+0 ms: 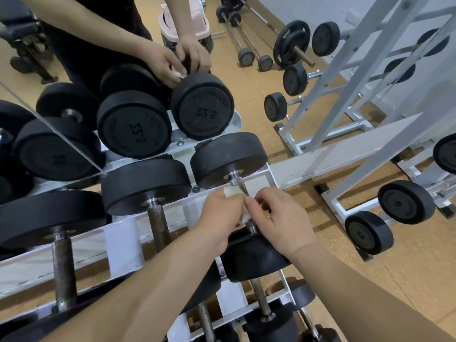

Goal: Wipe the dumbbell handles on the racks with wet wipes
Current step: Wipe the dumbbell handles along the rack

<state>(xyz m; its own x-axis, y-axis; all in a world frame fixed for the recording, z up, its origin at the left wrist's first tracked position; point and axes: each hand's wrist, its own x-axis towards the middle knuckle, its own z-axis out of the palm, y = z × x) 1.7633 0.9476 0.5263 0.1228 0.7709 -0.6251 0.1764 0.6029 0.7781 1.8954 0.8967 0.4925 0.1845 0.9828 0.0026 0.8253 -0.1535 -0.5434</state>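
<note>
Bare forearms (172,280) reach in over the white rack (121,240) to the rightmost dumbbell (229,159). The left hand (218,218) curls round a wet wipe (232,192) wrapped on the knurled handle (237,183). The right hand (283,223) meets it fingertip to fingertip, fingers bent, but I cannot tell what it holds. In the mirror (246,82), two reflected heads show a reversed "22.5". The handle runs away from the person toward the mirror.
</note>
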